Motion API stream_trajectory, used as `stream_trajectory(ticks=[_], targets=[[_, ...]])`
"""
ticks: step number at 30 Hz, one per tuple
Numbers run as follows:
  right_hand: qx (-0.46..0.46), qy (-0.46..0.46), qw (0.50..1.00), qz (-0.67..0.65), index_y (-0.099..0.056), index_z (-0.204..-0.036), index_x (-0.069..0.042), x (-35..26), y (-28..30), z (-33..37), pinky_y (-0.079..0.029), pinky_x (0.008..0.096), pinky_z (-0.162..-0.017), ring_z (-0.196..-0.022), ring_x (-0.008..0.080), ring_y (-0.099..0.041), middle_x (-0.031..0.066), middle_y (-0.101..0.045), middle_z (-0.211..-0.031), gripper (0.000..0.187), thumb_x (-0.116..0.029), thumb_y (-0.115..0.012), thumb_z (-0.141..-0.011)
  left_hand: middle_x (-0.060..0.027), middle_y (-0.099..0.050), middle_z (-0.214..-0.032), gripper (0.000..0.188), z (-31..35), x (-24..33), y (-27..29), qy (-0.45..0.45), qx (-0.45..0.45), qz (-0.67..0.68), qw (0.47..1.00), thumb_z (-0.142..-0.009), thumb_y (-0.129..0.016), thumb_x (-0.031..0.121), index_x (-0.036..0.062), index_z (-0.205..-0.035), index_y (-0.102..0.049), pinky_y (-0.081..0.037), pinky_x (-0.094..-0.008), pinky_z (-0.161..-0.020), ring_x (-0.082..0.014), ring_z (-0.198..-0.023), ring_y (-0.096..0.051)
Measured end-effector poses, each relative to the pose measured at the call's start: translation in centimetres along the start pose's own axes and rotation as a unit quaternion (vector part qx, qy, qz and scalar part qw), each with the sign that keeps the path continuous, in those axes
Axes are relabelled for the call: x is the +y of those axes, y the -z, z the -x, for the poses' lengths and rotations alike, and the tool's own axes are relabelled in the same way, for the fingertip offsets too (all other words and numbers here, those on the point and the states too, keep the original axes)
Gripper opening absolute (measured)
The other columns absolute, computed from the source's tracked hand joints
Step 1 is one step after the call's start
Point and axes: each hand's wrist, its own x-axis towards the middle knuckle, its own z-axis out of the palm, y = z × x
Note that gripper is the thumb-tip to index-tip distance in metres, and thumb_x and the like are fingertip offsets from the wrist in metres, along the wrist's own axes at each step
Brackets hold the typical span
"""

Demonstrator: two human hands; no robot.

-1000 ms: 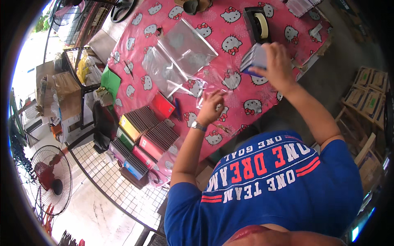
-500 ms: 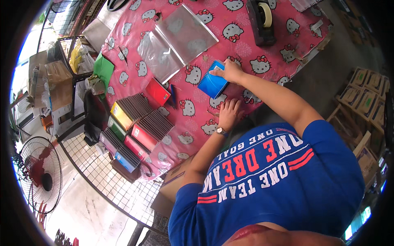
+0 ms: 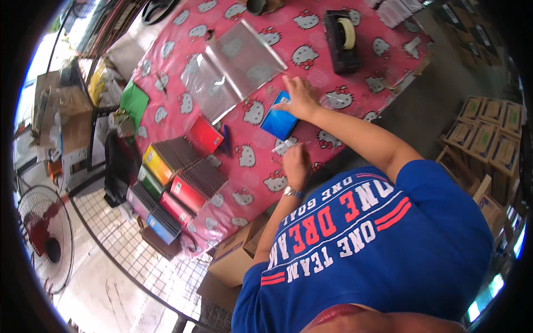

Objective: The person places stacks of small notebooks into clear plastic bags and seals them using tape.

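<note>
A small blue spiral notebook lies on the pink cartoon-print table cover, near the front edge. Over its upper right part is my right hand, fingers spread and lifted, thumb across the cover. Just below the notebook, my left hand is curled like a fist and somewhat blurred; whatever its fingers may hold is hidden. Left of the notebook sit a red notebook and a blue pen. Behind them is a clear plastic sleeve, spread flat.
Rows of spiral notebooks in several colours stand at the table's left edge. A black tape dispenser is at the back right. Green card lies far left. A fan stands at left; cardboard boxes are stacked at right.
My right hand has loosened from the notebook's corner and spread its fingers. My left hand, flat on the table before, has curled up. The whole view has shifted slightly.
</note>
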Motion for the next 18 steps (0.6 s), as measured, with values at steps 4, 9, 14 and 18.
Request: stream_trajectory(ticks=[4, 9, 14, 18], targets=[[-0.155, 0.351, 0.923, 0.016, -0.063, -0.109, -0.011, -1.0, 5.0, 0.4, -0.038, 0.0493, -0.094, -0.120, 0.0283, -0.044, 0.0112, -0.048, -0.125, 0.063, -0.056, -0.073, -0.066, -0.0112, -0.064, -0.087, 0.009, -2.0, -1.7, 2.0, 0.160, 0.106, 0.136, 0.972, -0.090, -0.055, 0.007, 0.0022, -0.093, -0.061, -0.046, -0.0300, -0.059, -0.0185, -0.070, -0.060], [-0.374, 0.408, 0.794, 0.253, -0.071, -0.089, -0.014, -1.2, 3.4, -4.2, -0.039, 0.0478, -0.086, -0.100, 0.0245, -0.059, 0.0071, -0.064, -0.098, 0.024, -0.029, -0.068, -0.070, -0.0086, -0.066, -0.089, 0.021, -5.1, -1.5, 5.3, 0.127, 0.124, -0.050, 0.983, -0.089, -0.059, 0.024, 0.0029, -0.091, -0.063, -0.044, -0.0380, -0.077, -0.0246, -0.090, -0.058], [-0.383, 0.388, 0.797, 0.260, -0.072, -0.084, -0.015, -3.2, 2.8, -4.9, -0.040, 0.0480, -0.085, -0.087, 0.0251, -0.065, 0.0077, -0.069, -0.086, 0.017, -0.021, -0.064, -0.070, -0.0125, -0.063, -0.108, 0.031, -9.1, -0.6, 6.7, 0.088, 0.064, -0.212, 0.971, -0.076, -0.072, 0.034, 0.0072, -0.090, -0.066, -0.042, -0.0398, -0.091, -0.0309, -0.109, -0.054], [-0.378, 0.390, 0.804, 0.241, -0.071, -0.083, -0.014, -3.4, 2.5, -5.1, -0.040, 0.0494, -0.086, -0.087, 0.0247, -0.066, 0.0068, -0.069, -0.086, 0.015, -0.021, -0.065, -0.070, -0.0133, -0.061, -0.117, 0.027, -9.5, -5.2, 5.5, 0.148, -0.030, -0.089, 0.985, -0.067, -0.078, 0.029, 0.0074, -0.080, -0.068, -0.042, -0.0416, -0.094, -0.0305, -0.112, -0.055]])
